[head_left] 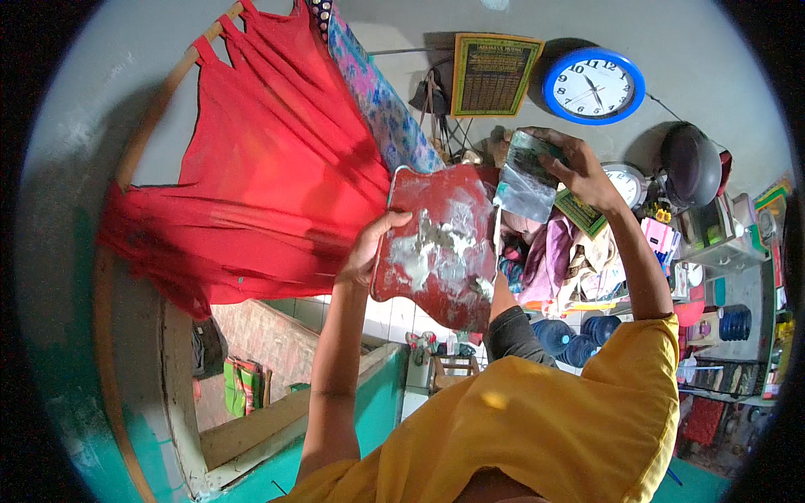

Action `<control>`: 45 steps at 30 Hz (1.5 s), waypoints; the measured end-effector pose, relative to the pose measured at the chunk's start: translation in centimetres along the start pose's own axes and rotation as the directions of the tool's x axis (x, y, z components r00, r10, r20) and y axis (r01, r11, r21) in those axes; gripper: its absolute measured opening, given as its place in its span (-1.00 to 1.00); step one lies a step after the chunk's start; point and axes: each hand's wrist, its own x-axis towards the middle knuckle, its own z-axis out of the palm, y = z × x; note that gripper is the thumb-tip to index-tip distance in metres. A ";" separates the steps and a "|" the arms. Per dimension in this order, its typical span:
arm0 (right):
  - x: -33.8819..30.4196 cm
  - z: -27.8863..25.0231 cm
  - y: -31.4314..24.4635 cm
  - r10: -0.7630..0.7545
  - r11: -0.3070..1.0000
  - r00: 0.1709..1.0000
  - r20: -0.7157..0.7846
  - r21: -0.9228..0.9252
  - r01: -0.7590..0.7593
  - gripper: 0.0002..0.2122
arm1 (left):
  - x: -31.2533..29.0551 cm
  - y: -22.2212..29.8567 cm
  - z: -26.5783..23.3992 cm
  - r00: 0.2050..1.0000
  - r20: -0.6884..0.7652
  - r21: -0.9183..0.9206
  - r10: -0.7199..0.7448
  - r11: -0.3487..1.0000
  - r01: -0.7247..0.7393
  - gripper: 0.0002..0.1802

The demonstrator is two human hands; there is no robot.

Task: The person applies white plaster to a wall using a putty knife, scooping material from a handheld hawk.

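Observation:
My left hand (373, 245) grips the left edge of a red board (402, 272) with wavy edges, its thumb lying on the front face. White paste (436, 235) is smeared in thick patches across the middle of that board. Up to the right, my right hand (583, 172) pinches a thin, grey, smudged rectangular sheet (527, 186) by its upper right side. The sheet hangs near the board's upper right edge; whether the two touch I cannot tell. The fingers behind the board are hidden.
A red curtain (277, 151) hangs at the left over a window opening with a wooden frame (251, 436). On the wall are a blue-rimmed clock (594, 86), a framed chart (495, 75) and a dark pan (690, 164). Blue water jugs (579, 348) and piled cloth (549, 260) lie beyond.

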 end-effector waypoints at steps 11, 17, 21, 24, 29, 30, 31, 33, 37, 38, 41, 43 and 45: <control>-1.4 3.1 0.2 0.055 0.997 0.996 0.073 0.053 -0.059 -0.67 | 3.4 -0.5 -2.6 0.993 0.113 -0.159 0.024 0.987 -0.006 -0.67; -2.4 3.9 0.0 0.109 0.985 0.991 0.081 -0.139 -0.097 -0.65 | 4.8 -1.6 -3.3 0.994 -0.039 -0.203 0.101 0.973 -0.107 -0.65; -2.8 4.1 1.6 0.174 0.985 0.983 0.051 0.009 -0.174 -0.64 | 5.3 -1.7 -4.9 0.997 -0.001 -0.148 0.076 0.986 -0.076 -0.62; -3.0 4.0 2.1 0.201 0.973 0.979 0.035 0.107 -0.204 -0.63 | 5.2 -1.9 -4.9 0.993 -0.033 -0.056 0.114 0.992 -0.115 -0.60; -2.4 3.4 1.5 0.213 0.962 0.977 -0.026 0.178 -0.206 -0.62 | 4.5 -2.1 -4.0 0.985 -0.001 -0.011 0.175 0.985 -0.175 -0.62; -2.5 3.2 1.9 0.191 0.972 0.981 -0.037 0.149 -0.183 -0.62 | 4.3 -2.0 -3.6 0.984 -0.003 -0.012 0.175 0.984 -0.175 -0.62; -2.5 3.1 2.2 0.168 0.980 0.985 -0.049 0.119 -0.161 -0.62 | 4.3 -1.9 -3.4 0.984 -0.005 -0.012 0.176 0.984 -0.176 -0.62; -2.4 3.2 2.2 0.143 0.988 0.988 -0.051 0.072 -0.139 -0.63 | 4.2 -1.8 -3.4 0.984 -0.001 -0.023 0.175 0.984 -0.175 -0.61; -2.3 3.4 2.0 0.094 0.994 0.995 -0.032 -0.054 -0.095 -0.64 | 5.2 -1.7 -4.6 0.988 0.023 -0.005 0.155 0.988 -0.155 -0.61; -2.5 3.7 2.1 0.076 0.992 0.997 -0.024 -0.098 -0.078 -0.64 | 5.4 -1.7 -4.8 0.989 0.024 0.010 0.143 0.990 -0.143 -0.61; -2.2 4.1 1.1 0.127 0.981 0.989 0.079 -0.157 -0.113 -0.65 | 6.1 -1.9 -4.4 0.989 -0.036 -0.025 0.142 0.989 -0.143 -0.64; -2.4 4.0 1.6 0.107 0.993 0.991 0.073 -0.056 -0.103 -0.64 | 6.5 -2.2 -5.7 0.990 0.004 -0.034 0.137 0.990 -0.137 -0.62; -2.6 4.0 1.6 0.101 0.995 0.994 0.050 -0.021 -0.100 -0.64 | 6.5 -2.3 -5.9 0.989 -0.008 -0.033 0.145 0.989 -0.145 -0.61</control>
